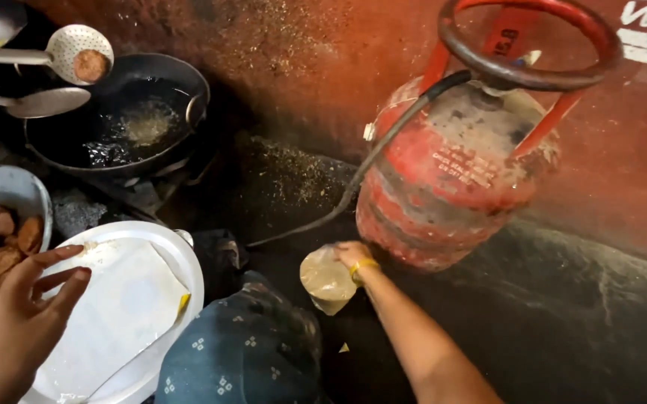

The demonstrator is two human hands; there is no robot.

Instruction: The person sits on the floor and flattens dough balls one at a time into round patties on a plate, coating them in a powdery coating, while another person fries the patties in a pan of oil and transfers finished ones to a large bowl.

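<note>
My right hand (351,254) reaches down to the dark floor beside the red gas cylinder (454,164) and grips a small clear plastic bag (326,280) holding something pale. My left hand (28,303) hovers with fingers spread over the left edge of a round white plate (177,258) lined with white paper (117,314). It holds nothing. My knee in blue patterned cloth (245,352) sits between the two arms.
A black frying pan (117,112) with hot oil stands on a burner at the upper left. Above it a perforated skimmer (76,52) carries a fried patty, beside a flat ladle (46,102). A metal bowl (9,191) of browned patties sits at the left. A black hose (383,146) runs from the cylinder.
</note>
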